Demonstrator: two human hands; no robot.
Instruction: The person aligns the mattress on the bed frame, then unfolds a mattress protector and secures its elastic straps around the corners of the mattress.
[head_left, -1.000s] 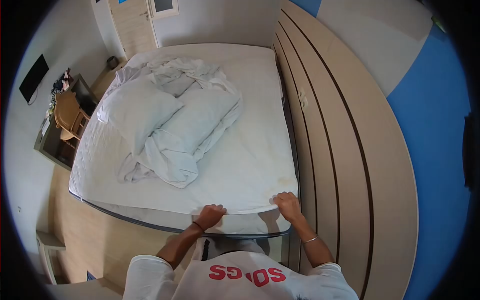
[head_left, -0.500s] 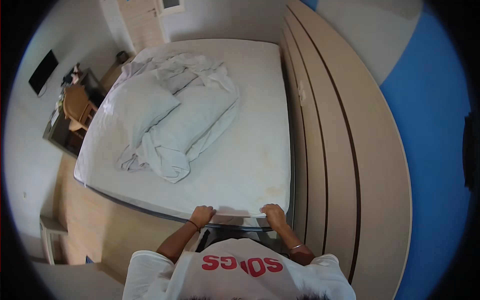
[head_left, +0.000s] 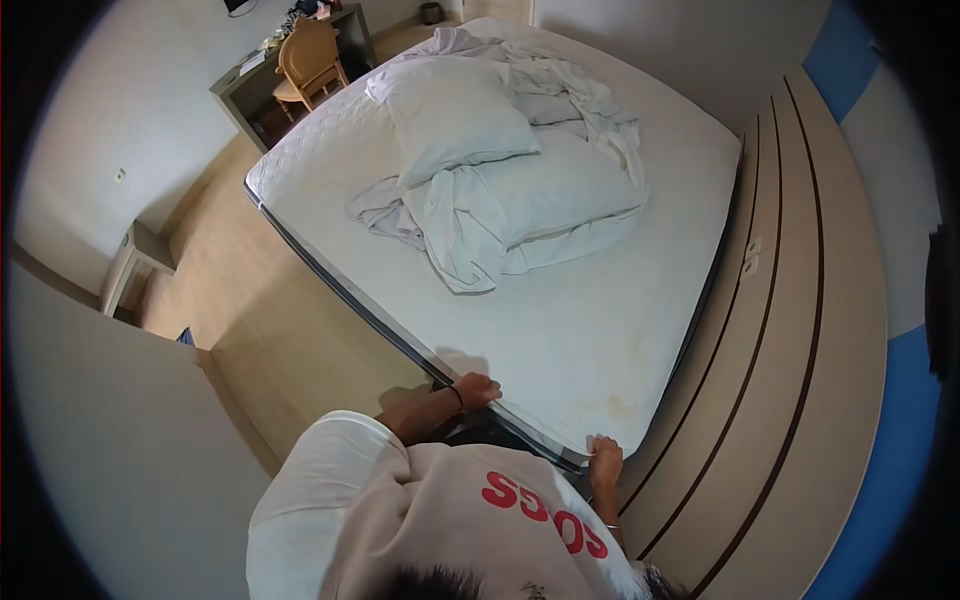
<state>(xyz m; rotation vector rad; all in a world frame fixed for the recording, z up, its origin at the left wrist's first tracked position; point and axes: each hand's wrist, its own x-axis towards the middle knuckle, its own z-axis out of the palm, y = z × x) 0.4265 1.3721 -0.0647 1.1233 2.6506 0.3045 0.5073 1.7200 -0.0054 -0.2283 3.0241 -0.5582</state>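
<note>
A white fitted sheet (head_left: 540, 335) covers the mattress of a large bed in front of me. My left hand (head_left: 476, 390), with a dark band at the wrist, is closed on the sheet's near edge. Farther right, close to the bed's corner, my right hand (head_left: 605, 462) grips the same edge; its fingertips are partly hidden. A pale brownish stain marks the sheet near that corner. Two white pillows, one upper (head_left: 460, 115) and one lower (head_left: 575, 190), lie mid-bed among rumpled white bedding (head_left: 465, 240).
A wood-panelled headboard (head_left: 775, 330) with dark grooves and sockets runs along the right. Wooden floor (head_left: 260, 320) lies left of the dark bed base (head_left: 345, 285). A wooden chair (head_left: 312, 60) stands at a desk (head_left: 232, 98) at the back left. A small bin (head_left: 431, 13) sits beyond.
My view has swung leftward and down, so the bed appears turned and farther right. Both hands stay at the sheet's near edge; my left hand is now farther from my right.
</note>
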